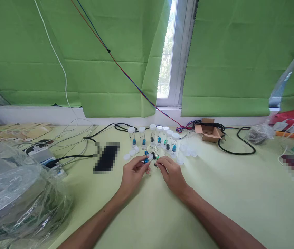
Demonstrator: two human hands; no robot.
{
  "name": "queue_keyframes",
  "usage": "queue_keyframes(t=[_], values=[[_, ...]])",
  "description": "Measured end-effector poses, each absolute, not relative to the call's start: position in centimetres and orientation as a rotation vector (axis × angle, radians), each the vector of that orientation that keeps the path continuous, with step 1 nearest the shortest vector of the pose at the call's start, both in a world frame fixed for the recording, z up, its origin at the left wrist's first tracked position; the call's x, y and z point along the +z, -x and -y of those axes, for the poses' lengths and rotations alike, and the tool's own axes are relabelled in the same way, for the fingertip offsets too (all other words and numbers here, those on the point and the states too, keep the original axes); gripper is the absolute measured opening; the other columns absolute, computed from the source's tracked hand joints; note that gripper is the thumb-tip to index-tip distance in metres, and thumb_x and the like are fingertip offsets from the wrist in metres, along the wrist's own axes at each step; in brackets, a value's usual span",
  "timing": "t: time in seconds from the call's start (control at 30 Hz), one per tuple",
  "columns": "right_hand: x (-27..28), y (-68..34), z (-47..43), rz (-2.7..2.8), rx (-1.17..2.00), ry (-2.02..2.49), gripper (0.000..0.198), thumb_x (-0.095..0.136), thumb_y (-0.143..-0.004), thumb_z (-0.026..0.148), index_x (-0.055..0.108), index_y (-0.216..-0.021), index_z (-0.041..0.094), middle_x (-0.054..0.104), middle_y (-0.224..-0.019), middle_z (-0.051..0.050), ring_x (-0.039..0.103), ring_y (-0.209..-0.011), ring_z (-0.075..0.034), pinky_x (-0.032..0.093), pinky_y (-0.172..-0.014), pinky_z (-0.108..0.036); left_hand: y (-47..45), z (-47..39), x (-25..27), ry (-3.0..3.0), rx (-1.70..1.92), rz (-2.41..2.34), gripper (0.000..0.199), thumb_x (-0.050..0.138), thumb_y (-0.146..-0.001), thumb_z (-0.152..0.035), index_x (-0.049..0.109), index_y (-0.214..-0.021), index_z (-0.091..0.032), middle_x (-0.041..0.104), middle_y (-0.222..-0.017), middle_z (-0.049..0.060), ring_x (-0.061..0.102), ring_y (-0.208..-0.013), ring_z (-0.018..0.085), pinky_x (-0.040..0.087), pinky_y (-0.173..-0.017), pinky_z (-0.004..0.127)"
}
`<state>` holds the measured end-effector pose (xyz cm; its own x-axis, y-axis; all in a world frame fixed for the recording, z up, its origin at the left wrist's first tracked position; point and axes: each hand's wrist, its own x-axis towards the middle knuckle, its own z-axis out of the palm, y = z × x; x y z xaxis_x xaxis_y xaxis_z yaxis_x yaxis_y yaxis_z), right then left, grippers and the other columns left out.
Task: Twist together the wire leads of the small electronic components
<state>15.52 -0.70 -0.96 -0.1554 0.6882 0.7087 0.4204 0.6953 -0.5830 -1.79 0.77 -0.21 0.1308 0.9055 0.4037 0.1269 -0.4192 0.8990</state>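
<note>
My left hand [135,172] is closed, with a small shiny blue part [146,160] pinched between thumb and fingers. Just to its right, my right hand [171,173] has its thumb and fingertips together in a pinch at a small dark piece too small to make out. Between and beyond my fingertips lie loose blue, black and green small parts [153,155] with thin pins. Behind them stands a row of clear tubes [152,132] with white caps, holding blue, black or green parts. White caps [127,157] lie left of the row.
Clear empty tubes [188,148] lie right of the row, near an open cardboard box [208,131] and black cable [240,153]. A blurred dark rectangle [107,157] and a power strip [41,155] are on the left. A plastic-wrapped spool [19,197] fills the left front.
</note>
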Motion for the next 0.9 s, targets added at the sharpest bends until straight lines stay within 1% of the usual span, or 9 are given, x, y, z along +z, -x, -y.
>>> queue_keyframes(t=[0.27,0.53,0.8,0.9], values=[[-0.93,-15.55,0.87,1.772,0.349,0.930,0.015,0.045,-0.095,0.016,0.058,-0.088,0.020,0.060,-0.083,-0.005,0.056,-0.073,-0.017,0.043,-0.065,-0.027,1.86,-0.79,-0.38,-1.717,1.375,-0.979,0.023,0.066,-0.081,-0.027,0.066,-0.102,-0.016,0.067,-0.073,0.002,0.064,-0.057,0.015,0.055,-0.059,0.029],[-1.32,-15.40,0.77,1.677,0.503,1.005,0.015,0.048,-0.094,0.023,0.060,-0.088,0.019,0.058,-0.074,-0.002,0.055,-0.062,-0.014,0.043,-0.058,-0.025,1.91,-0.99,-0.63,-1.738,1.384,-0.968,0.021,0.066,-0.081,-0.026,0.066,-0.101,-0.017,0.065,-0.082,0.003,0.065,-0.058,0.014,0.055,-0.058,0.027],[-1.42,-15.18,0.80,1.627,0.617,0.985,0.016,0.048,-0.094,0.025,0.061,-0.086,0.019,0.060,-0.072,-0.001,0.053,-0.055,-0.012,0.043,-0.056,-0.025,1.76,-0.97,-0.43,-1.746,1.383,-0.961,0.021,0.066,-0.081,-0.026,0.067,-0.100,-0.017,0.063,-0.081,0.002,0.064,-0.057,0.013,0.055,-0.057,0.026],[-1.31,-15.00,0.90,1.563,0.722,0.970,0.016,0.050,-0.093,0.028,0.060,-0.085,0.019,0.060,-0.069,-0.001,0.053,-0.052,-0.011,0.043,-0.051,-0.024,1.85,-1.01,-0.59,-1.759,1.377,-0.966,0.020,0.066,-0.081,-0.026,0.067,-0.100,-0.017,0.063,-0.081,0.002,0.064,-0.057,0.013,0.055,-0.057,0.026]])
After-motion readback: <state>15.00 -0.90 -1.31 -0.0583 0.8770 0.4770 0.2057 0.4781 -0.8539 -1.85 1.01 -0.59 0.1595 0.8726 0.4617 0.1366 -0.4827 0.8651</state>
